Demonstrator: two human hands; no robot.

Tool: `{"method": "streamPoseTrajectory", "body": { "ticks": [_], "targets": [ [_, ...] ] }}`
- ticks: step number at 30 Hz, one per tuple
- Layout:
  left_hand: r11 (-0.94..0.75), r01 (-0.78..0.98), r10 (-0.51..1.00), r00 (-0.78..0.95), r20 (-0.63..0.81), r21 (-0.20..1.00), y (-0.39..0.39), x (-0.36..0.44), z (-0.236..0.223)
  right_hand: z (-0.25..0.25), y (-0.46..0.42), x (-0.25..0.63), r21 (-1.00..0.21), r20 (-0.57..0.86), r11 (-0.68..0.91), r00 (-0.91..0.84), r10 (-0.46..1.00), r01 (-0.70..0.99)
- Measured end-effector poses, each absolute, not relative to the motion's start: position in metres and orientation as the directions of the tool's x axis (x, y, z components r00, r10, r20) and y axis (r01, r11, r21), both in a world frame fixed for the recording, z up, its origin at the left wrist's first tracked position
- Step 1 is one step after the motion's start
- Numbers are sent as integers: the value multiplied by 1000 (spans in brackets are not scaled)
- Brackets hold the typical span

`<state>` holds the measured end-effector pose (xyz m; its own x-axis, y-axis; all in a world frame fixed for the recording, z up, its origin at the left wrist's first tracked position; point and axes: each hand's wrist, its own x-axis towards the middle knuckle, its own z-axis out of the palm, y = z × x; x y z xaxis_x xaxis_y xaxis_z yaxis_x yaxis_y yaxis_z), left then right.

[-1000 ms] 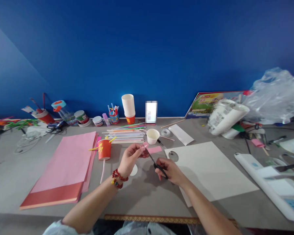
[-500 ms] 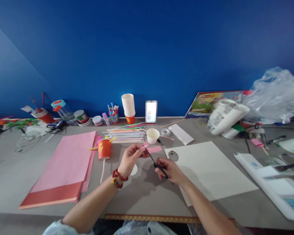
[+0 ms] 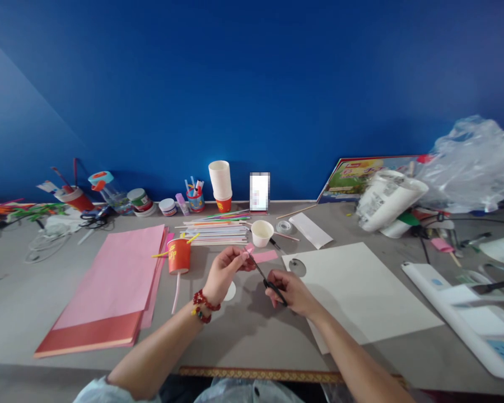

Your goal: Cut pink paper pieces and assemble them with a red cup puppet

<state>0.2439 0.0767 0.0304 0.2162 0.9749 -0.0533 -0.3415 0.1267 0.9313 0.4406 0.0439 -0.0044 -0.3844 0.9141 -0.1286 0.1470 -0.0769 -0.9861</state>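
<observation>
Pink paper piece (image 3: 250, 247) is up at mid-table, clock centre for what follows. Left to right: pink sheets (image 3: 109, 280) at 8 to 9 o'clock on the table (image 3: 243, 341); red cup (image 3: 183, 257) with straws at 9; left hand (image 3: 227, 270) at 8, fingers pinching the piece; white disc (image 3: 229, 291) at 7, partly behind the wrist; pale cup (image 3: 262, 233) between 1 and 2; pink strip (image 3: 265, 257) near 4; scissors (image 3: 266, 284) toward 5, blades pointing to 11; right hand (image 3: 290, 291) at 4, fingers closed round the handles; white sheet (image 3: 361, 291) past 3. Blade gap too small to tell. Looks like fine trimming: best to pinch close to the cut line, fingertips clear of the blades, turn paper rather than scissors, short snips. Main risk: nicking a fingertip or bending the small piece.
</observation>
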Motion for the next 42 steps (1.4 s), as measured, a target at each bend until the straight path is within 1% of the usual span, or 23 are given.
{"method": "streamPoseTrajectory", "body": {
  "ticks": [6, 9, 10, 12, 15, 18, 21, 24, 27, 28, 29, 30, 31, 32, 33, 35, 36, 38, 40, 42],
  "targets": [
    [111, -335, 981, 188, -49, 936, 78, 243, 29, -4, 44, 440, -976, -143, -72, -360, 922, 204],
    [91, -341, 990, 129, -49, 936, 82, 242, 25, -4, 44, 442, -948, -91, 21, -336, 938, 317],
    [86, -341, 993, 104, -53, 936, 84, 240, 23, -4, 44, 443, -921, -59, 70, -313, 948, 384],
    [83, -336, 996, 53, -69, 938, 90, 237, 18, -3, 44, 444, -823, 11, 157, -262, 965, 545],
    [101, -317, 994, -12, -110, 943, 97, 232, 11, -1, 42, 443, -655, 70, 200, -205, 976, 729],
    [144, -272, 988, -19, -155, 951, 101, 229, 6, -2, 41, 441, -554, 104, 164, -128, 986, 816],
    [188, -195, 982, 33, -185, 963, 98, 230, 7, -5, 41, 440, -477, 127, 114, -60, 990, 872],
    [181, -105, 981, 95, -171, 978, 86, 226, 16, -5, 40, 439, -424, 93, 92, -57, 994, 901],
    [52, 35, 994, 99, -55, 998, 73, 203, 29, -2, 38, 438, -378, 67, 81, -61, 996, 922],
    [-105, 223, 993, 67, 92, 969, 70, 190, 32, -1, 38, 438, -359, 72, 82, -60, 996, 930],
    [-217, 405, 972, 3, 236, 888, 68, 175, 33, 0, 37, 437, -341, 84, 92, -67, 994, 936],
    [-257, 557, 938, -51, 341, 790, 68, 160, 32, 1, 37, 437, -328, 99, 105, -76, 992, 939],
    [-251, 669, 899, -107, 424, 700, 69, 144, 30, 1, 37, 436, -323, 110, 116, -85, 990, 939],
    [-210, 754, 868, -149, 473, 623, 70, 129, 26, 2, 37, 436, -325, 110, 123, -92, 990, 938],
    [-155, 817, 856, -170, 488, 556, 72, 116, 22, 2, 37, 436, -334, 102, 125, -96, 990, 934],
    [-39, 894, 868, -191, 458, 446, 76, 98, 15, 2, 38, 435, -358, 66, 114, -97, 993, 927],
    [38, 902, 887, -229, 401, 429, 77, 93, 13, 2, 39, 436, -368, 47, 110, -100, 994, 923],
    [193, 893, 925, -304, 227, 407, 79, 90, 11, 2, 40, 437, -381, 25, 112, -111, 993, 918],
    [286, 876, 938, -339, 75, 388, 80, 92, 11, 4, 40, 438, -394, 12, 122, -127, 992, 911],
    [289, 861, 943, -331, 27, 418, 81, 93, 10, 6, 39, 441, -408, 1, 141, -154, 988, 902]
  ]
}}
